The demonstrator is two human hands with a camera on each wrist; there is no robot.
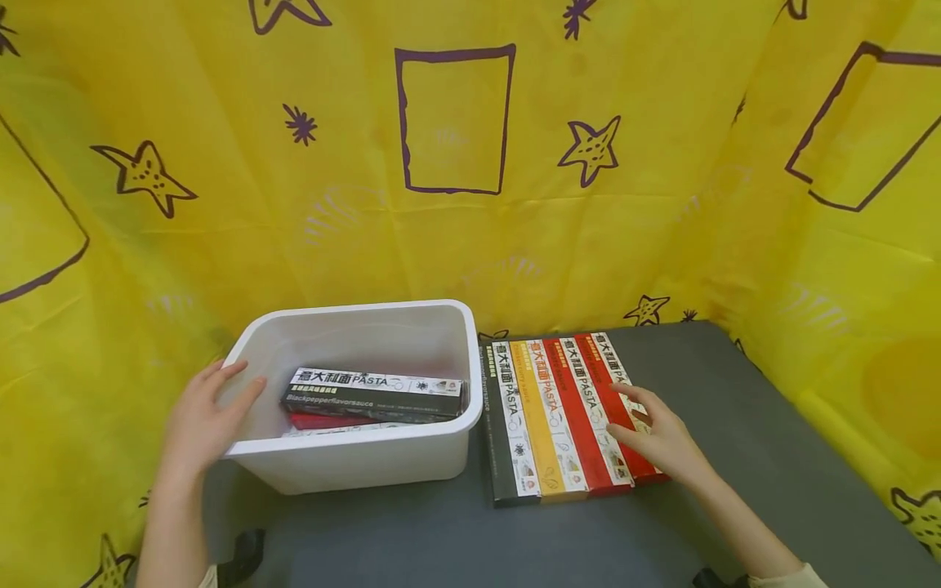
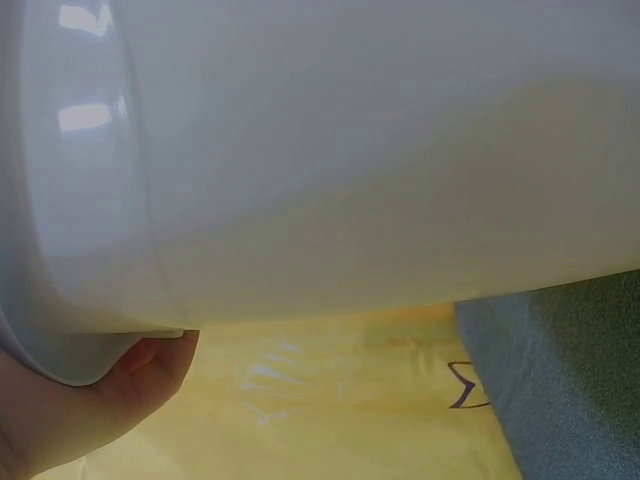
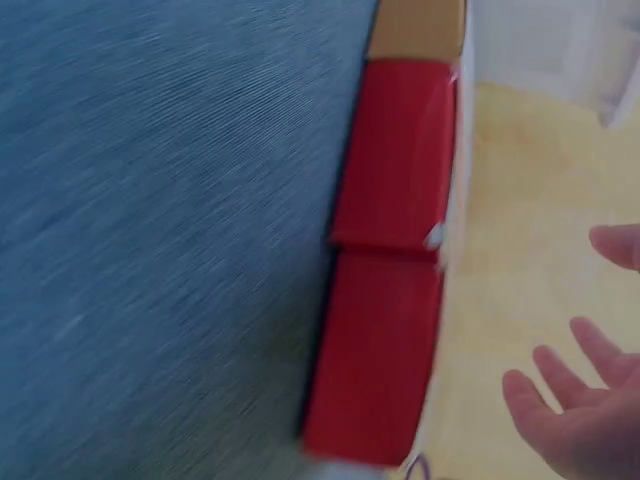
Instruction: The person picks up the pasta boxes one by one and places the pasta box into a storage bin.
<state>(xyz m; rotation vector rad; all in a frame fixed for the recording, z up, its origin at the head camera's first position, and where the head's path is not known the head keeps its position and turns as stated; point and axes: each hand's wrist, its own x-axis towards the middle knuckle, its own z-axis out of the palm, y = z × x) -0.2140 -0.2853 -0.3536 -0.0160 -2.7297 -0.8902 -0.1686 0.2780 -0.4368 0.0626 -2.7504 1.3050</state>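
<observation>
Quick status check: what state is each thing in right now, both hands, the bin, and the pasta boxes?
Left hand: open, resting on the bin's left rim.
Right hand: open, over the rightmost red box.
White bin: upright, uncovered.
Black pasta box: flat in the bin.
Row of pasta boxes: closed, side by side on table.

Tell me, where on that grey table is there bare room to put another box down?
Bare grey table lies right of the row of pasta boxes, and along the near edge before the white bin. The bin-to-boxes gap is tight; the right hand hovers over the row.
</observation>
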